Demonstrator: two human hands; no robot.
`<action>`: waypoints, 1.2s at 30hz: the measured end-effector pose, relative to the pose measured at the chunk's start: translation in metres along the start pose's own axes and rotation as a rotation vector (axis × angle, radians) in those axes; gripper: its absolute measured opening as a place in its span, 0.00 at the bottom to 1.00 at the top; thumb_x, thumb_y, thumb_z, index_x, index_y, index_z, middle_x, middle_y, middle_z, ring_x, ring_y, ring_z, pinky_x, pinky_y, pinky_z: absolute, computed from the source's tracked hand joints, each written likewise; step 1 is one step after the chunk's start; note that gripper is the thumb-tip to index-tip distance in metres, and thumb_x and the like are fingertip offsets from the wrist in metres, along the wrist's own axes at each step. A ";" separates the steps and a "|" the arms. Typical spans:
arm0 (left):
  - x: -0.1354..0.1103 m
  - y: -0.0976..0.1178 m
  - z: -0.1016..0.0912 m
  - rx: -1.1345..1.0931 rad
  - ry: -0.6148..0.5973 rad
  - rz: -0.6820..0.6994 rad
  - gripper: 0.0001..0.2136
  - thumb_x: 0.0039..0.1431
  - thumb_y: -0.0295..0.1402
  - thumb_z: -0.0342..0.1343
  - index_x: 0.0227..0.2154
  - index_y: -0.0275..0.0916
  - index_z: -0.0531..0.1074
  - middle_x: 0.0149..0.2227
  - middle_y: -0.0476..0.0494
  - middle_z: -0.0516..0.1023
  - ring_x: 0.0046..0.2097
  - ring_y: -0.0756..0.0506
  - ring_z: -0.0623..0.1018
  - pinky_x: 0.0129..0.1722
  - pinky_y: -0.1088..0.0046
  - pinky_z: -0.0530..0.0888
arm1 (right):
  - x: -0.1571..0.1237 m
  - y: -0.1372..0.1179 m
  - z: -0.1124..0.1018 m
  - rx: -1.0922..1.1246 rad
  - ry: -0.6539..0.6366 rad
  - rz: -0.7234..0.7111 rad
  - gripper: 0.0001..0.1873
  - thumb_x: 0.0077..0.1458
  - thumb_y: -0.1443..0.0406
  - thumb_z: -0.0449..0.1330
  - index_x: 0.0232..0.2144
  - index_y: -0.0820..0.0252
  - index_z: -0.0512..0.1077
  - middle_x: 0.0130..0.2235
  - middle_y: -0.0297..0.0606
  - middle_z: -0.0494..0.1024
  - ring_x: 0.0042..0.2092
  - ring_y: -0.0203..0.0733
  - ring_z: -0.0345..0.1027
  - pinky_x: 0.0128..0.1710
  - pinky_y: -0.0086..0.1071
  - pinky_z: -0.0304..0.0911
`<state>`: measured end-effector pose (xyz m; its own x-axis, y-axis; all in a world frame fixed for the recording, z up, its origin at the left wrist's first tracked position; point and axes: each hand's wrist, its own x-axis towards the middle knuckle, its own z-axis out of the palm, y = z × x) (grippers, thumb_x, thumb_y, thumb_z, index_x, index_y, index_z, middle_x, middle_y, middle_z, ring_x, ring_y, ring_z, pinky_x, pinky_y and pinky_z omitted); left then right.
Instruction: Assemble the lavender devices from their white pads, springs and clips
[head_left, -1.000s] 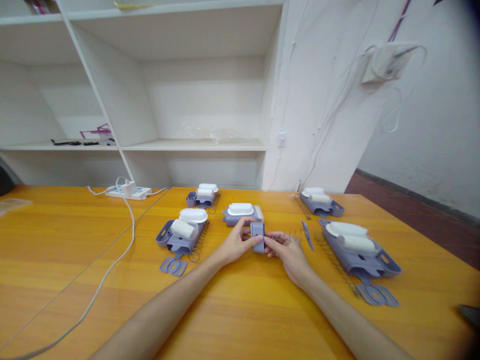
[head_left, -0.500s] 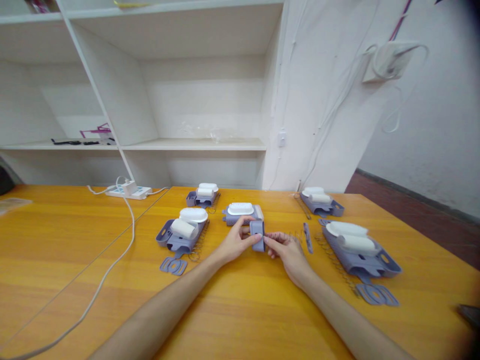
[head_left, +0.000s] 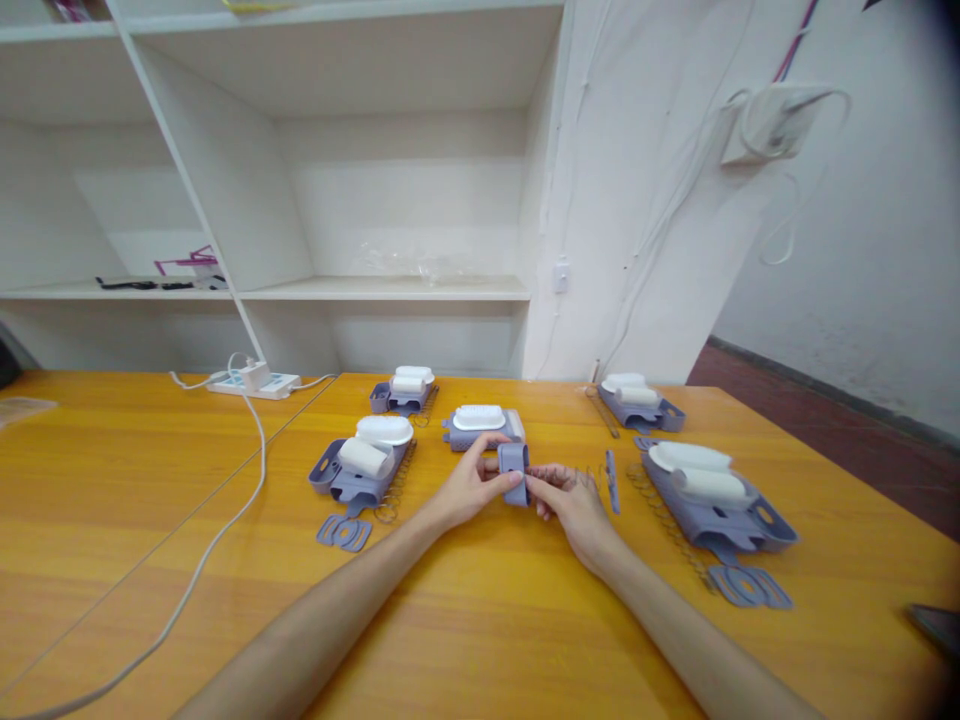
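I am looking down at the left hand (head_left: 466, 490), which is holding a small lavender plastic block (head_left: 514, 468) upright just above the counter (head_left: 150, 500). Its thumb and fingers are pinching the block from the left side. The right hand (head_left: 574, 502) is meeting it from the other side, its thumb and forefinger pressed together on the block's lower right edge. A thin coil spring (head_left: 592, 470) is lying just behind those knuckles, and I cannot tell whether its end is caught in the pinch. The block is sitting mid-counter, directly in front of a lavender tray with a white oval pad (head_left: 480, 422) on top. It looks matte and boxy, with a rounded top and a darker slot down its face. As for progress, I am judging this to be early. Four other kits are lying untouched around the hands: the left kit (head_left: 360, 465), the rear kit (head_left: 405, 388), the far right kit (head_left: 637, 400) and the near right kit (head_left: 712, 490). Each has white pieces stacked on its lavender tray and a long spring alongside. A flat lavender strip (head_left: 611, 480) is lying loose near the right hand, so the kit in hand appears only partly put together. A power strip (head_left: 251, 382) is trailing its white cable (head_left: 225, 520) across the left of the counter.
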<state>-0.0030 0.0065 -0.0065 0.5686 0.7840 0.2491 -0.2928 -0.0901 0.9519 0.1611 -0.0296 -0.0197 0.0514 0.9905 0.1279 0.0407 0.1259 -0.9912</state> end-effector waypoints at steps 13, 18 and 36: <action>0.001 -0.004 0.002 0.117 0.091 -0.015 0.22 0.51 0.40 0.59 0.45 0.38 0.61 0.38 0.41 0.76 0.38 0.45 0.76 0.39 0.69 0.71 | 0.001 0.002 0.002 0.060 0.033 0.002 0.16 0.45 0.55 0.64 0.30 0.62 0.70 0.17 0.29 0.69 0.17 0.31 0.60 0.17 0.25 0.55; -0.001 -0.002 0.001 0.296 0.332 0.147 0.17 0.55 0.41 0.55 0.45 0.39 0.62 0.39 0.42 0.75 0.39 0.45 0.74 0.40 0.70 0.69 | -0.003 0.002 0.005 0.118 0.005 0.016 0.23 0.42 0.55 0.66 0.39 0.60 0.67 0.19 0.25 0.68 0.17 0.31 0.61 0.16 0.24 0.56; 0.010 -0.017 -0.025 0.171 0.802 0.194 0.18 0.58 0.48 0.47 0.44 0.41 0.67 0.48 0.43 0.68 0.54 0.43 0.64 0.57 0.68 0.55 | -0.007 0.001 0.001 0.106 0.272 -0.107 0.15 0.50 0.56 0.59 0.35 0.60 0.68 0.20 0.28 0.67 0.18 0.31 0.59 0.17 0.25 0.54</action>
<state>-0.0115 0.0316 -0.0245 -0.2172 0.9379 0.2705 -0.1715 -0.3095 0.9353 0.1599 -0.0364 -0.0219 0.3186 0.9216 0.2219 -0.0432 0.2480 -0.9678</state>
